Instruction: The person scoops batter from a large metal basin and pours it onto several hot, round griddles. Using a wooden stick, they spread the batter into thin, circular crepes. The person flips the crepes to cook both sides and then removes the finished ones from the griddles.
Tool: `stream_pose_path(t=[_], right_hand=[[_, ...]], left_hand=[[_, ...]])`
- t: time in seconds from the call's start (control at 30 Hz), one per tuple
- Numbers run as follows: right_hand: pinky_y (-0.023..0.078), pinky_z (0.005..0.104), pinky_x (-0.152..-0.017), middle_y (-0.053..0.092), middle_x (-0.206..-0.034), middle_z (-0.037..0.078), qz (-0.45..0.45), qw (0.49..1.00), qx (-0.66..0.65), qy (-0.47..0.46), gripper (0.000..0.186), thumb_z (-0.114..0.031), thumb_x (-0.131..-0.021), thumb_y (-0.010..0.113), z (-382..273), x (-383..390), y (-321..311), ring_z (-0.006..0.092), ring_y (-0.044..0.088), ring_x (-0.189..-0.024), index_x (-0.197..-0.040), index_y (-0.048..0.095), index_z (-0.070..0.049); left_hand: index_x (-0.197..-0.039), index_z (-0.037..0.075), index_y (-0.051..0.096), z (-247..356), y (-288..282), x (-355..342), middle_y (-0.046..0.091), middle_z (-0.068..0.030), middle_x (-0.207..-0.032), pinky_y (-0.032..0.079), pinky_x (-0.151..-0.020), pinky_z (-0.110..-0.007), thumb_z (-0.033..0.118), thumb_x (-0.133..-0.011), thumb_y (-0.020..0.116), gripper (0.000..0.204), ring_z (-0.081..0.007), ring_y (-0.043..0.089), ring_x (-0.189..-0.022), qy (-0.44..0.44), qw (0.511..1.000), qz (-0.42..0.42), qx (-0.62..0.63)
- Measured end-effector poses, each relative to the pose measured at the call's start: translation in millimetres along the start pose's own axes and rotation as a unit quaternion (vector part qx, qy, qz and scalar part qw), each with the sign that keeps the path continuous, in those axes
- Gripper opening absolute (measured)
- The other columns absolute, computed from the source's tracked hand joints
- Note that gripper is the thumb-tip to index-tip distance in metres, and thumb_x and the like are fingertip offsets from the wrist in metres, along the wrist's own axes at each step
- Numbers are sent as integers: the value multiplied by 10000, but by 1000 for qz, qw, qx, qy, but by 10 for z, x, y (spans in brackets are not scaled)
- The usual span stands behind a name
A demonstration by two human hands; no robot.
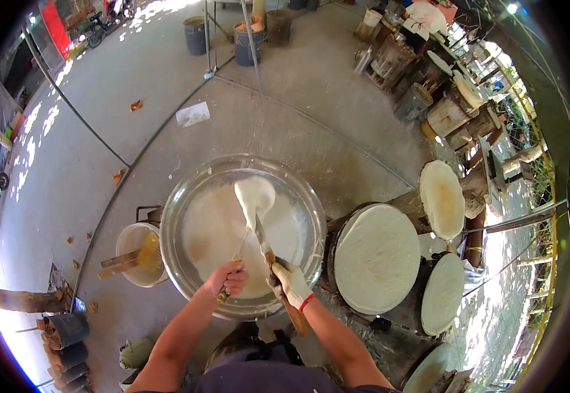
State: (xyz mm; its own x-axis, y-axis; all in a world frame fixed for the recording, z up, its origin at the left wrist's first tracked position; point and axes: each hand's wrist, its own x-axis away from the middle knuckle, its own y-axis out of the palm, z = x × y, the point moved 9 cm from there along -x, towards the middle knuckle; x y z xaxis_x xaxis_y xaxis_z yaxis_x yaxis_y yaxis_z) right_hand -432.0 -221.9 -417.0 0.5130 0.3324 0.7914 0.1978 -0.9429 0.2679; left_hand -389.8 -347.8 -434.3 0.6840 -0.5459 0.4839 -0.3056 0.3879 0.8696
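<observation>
A large metal basin (311, 196) of pale, creamy batter (200, 245) stands in front of me. Bare and closed, my left hand (227, 280) grips a thin-handled tool (239, 252) over the basin's near side. My right hand (290, 281), in a pale glove, is wrapped round a long wooden-handled scraper (263, 243) that slants up over the batter. A thick white mass of batter (255, 194) hangs where the two tools' far ends come together. Which of the tools carries it I cannot tell.
Round griddles covered with pale batter (376, 259) stand close on the right, beside a pale round flatbread (442, 200). At the left is a white bucket (129, 239) holding a yellow-bristled brush (148, 252). A metal pole frame (209, 74) stands ahead; buckets and stumps line the far right.
</observation>
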Motion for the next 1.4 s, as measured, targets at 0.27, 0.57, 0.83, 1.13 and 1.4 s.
stream_pose_path(t=[0.27, 0.57, 0.83, 1.13, 1.4], right_hand=[[283, 222, -375, 509, -639, 36, -146, 955, -12, -258, 363, -187, -937, 391, -1702, 1500, 550, 70, 370, -412, -1257, 453, -27], [281, 242, -359, 510, -607, 16, -9, 978, -14, -208, 243, -183, -913, 473, -752, 1455, -211, 77, 370, -382, -1117, 548, -75], [310, 234, -353, 508, -633, 7, 167, 939, -134, -270, 296, -195, -912, 456, 731, 2721, -1930, 75, 443, -434, -1156, 549, -55], [467, 367, -785, 624, -981, 206, 539, 806, 57, -236, 475, -304, -903, 506, 3462, 5556, -4086, 334, 618, -906, -1349, 428, -157], [426, 311, -913, 609, -1162, 150, 629, 758, -133, -111, 447, -238, -916, 498, 6806, 6555, -3635, 258, 570, -1094, -1340, 441, -108]], left_hand=[[-819, 111, 427, 940, 2127, 845, 317, 19, -525, 213, -335, -225, 152, -934, 464, 128, -68, 286, -382, 231, 941, -60, -240], [-749, 130, 387, 210, 1491, 962, 317, 36, -520, 230, -338, -227, 192, -932, 459, 206, -61, 306, -393, 118, 939, 112, -304], [-720, 139, 366, -2139, 1838, 563, 329, 38, -518, 277, -350, -234, 207, -933, 455, 240, -73, 335, -403, -55, 911, 89, -398], [-720, 93, 375, -6234, 2740, 240, 340, 35, -561, 298, -370, -218, 127, -917, 445, 212, -45, 327, -414, -520, 829, -72, -193], [-680, 112, 366, -8986, 2672, 479, 334, 59, -556, 290, -359, -187, 80, -887, 466, 233, -26, 334, -420, -680, 630, -125, -355]])
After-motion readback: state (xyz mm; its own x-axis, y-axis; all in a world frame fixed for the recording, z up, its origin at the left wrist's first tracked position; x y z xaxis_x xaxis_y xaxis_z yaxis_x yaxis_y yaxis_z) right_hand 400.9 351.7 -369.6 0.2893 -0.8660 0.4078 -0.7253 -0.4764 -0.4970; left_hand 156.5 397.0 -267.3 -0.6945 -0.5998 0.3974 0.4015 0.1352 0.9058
